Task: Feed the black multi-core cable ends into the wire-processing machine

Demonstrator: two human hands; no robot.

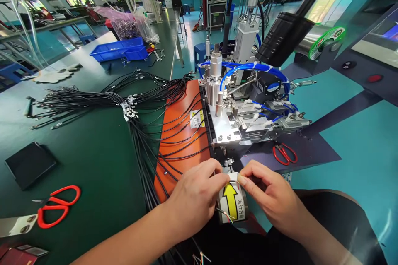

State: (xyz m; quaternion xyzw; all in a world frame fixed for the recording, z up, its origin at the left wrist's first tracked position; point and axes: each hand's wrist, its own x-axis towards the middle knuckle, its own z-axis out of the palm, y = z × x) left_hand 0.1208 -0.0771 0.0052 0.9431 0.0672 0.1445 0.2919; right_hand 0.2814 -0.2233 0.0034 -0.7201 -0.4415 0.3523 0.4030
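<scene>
Far to the left of the pinch lie red-handled scissors [57,206] and a flat black pad [30,164] on the green bench [93,161], with a fan of black cables [102,101] sweeping in over the orange plate [178,132] just left of the hands. The left hand [194,196] is clenched in a fingertip pinch on a thin wire end [234,177], and the right hand [269,192] meets it from the other side, thumb and forefinger also closed on that wire, right at the mouth of the small machine [245,120], above the yellow arrow label [231,203]. This looks like the feeding step: the wire end is being lined up with the fixture. The next move would likely call for a short, straight push forward with steady fingertips. Room is tight ahead, where the metal fixture edge stands just beyond the fingers; loose cables crowd the left, while to the right a second pair of scissors [284,153] lies near and open floor [357,149] beyond.
</scene>
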